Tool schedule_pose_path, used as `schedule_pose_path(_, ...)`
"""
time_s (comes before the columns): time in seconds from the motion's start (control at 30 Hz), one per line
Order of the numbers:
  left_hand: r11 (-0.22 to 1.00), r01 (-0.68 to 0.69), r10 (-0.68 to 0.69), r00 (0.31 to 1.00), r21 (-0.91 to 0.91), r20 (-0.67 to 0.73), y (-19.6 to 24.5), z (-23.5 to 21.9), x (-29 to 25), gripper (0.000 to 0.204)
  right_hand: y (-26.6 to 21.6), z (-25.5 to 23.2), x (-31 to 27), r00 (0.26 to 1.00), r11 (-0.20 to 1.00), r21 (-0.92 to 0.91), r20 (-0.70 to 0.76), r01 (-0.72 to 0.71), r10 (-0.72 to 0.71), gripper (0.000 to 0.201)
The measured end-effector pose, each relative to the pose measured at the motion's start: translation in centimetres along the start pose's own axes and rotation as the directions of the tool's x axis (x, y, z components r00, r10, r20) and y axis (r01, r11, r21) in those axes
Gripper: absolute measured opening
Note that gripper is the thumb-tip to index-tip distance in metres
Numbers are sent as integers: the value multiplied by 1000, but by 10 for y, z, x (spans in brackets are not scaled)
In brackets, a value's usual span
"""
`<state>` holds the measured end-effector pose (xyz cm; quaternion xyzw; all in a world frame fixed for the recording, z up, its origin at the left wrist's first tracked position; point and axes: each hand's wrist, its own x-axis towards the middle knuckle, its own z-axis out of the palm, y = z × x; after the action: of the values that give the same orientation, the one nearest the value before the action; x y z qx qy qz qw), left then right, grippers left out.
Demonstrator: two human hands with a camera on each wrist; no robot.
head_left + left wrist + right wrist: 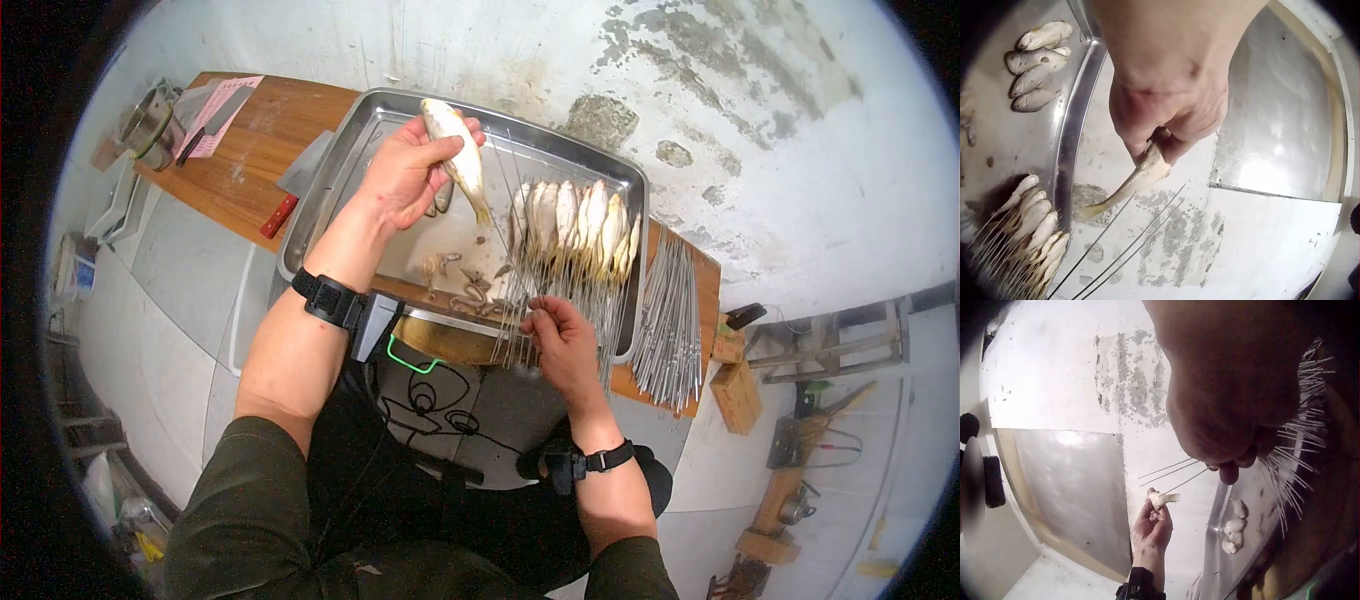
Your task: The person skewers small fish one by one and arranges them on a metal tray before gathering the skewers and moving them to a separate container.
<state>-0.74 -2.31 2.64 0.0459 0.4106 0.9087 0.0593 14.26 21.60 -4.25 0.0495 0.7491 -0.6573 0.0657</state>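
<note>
Fish is held up over the tray, its tail pointing down. Left hand grasps it between thumb and fingers. Right hand pinches a few skewers; their tips come near the fish, but I cannot tell if they touch. Skewered fish lie side by side in the tray's right part.

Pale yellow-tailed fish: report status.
Left hand holding pale, slender, yellow-tailed fish. Right hand pinching thin, straight metal skewers. Nothing visibly blocking between them.
</note>
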Motion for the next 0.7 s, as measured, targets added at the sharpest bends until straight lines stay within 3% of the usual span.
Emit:
schedule_pose_path(0.23, 999, 34, -37, 997, 43, 65, -6, 5, -4, 27, 8, 6, 6, 998, 999, 1, -40, 40, -40, 19)
schedule_pose_path(0.57, 997, 64, -65, 997, 54, 31, -12, 12, -5, 30, -2, 17, 5, 998, 1000, 31, -68, -4, 6, 17)
schedule_pose_path(0.7, 988, 76, -85, 995, 136, 59, -10, 17, -7, 30, -1, 21, 5, 997, 999, 32, -77, 1, 1, 17)
